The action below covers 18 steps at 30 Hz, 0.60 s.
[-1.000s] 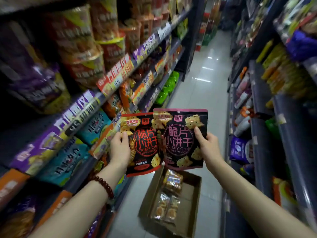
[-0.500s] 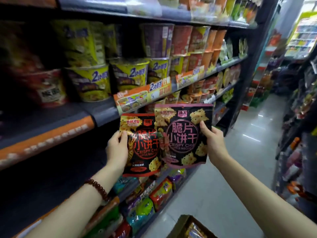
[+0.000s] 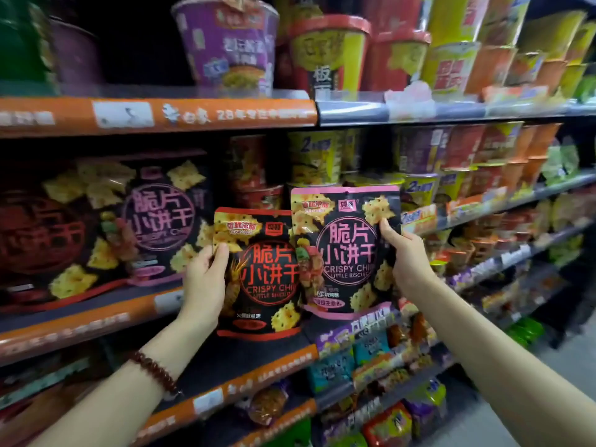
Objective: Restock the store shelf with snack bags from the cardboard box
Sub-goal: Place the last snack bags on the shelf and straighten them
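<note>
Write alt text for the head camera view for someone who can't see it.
Two bare hands hold up two black biscuit bags side by side before a store shelf: the left hand grips the red-trimmed bag, the right hand the pink-trimmed bag. Matching bags stand on the shelf at left, with noodle cups on the shelf above.

Both forearms reach up and forward from the lower corners of the view, bare, the left one with a dark red bead bracelet [image 3: 154,372] at the wrist. The left hand [image 3: 204,282] is raised with its back to the camera, thumb lying over the front of the red-edged snack bag [image 3: 267,275] and fingers hidden behind it — a pinch at the bag's left side. The right hand [image 3: 408,258] sits a little higher, thumb pressed on the front of the pink-edged snack bag [image 3: 345,250] near its right edge, fingers curled behind.
</note>
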Each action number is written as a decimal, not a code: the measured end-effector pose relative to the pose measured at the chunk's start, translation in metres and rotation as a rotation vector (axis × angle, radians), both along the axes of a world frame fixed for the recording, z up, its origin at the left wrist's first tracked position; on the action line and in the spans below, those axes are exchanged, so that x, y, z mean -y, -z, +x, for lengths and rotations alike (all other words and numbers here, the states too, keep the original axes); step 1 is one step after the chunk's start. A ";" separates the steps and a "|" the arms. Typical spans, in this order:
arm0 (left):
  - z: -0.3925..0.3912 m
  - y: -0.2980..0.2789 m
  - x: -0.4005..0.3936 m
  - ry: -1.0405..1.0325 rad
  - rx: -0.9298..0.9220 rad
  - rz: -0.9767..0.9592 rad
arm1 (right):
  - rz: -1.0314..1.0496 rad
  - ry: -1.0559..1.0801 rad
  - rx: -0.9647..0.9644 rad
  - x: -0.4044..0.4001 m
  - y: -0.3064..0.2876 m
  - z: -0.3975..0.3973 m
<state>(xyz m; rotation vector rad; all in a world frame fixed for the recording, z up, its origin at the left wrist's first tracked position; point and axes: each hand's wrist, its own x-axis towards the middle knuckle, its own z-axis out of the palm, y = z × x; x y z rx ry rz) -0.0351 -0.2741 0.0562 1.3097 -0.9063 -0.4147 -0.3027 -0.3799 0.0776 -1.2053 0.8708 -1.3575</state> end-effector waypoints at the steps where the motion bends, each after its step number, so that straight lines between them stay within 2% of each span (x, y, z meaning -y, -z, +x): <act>1: 0.009 -0.006 -0.010 -0.020 0.001 -0.023 | -0.011 -0.033 0.020 0.000 -0.003 0.013; 10: 0.100 -0.039 -0.109 -0.209 -0.059 -0.162 | -0.081 -0.317 0.070 -0.025 -0.036 0.130; 18: 0.159 -0.063 -0.168 -0.387 -0.082 -0.203 | -0.089 -0.419 0.097 -0.047 -0.054 0.208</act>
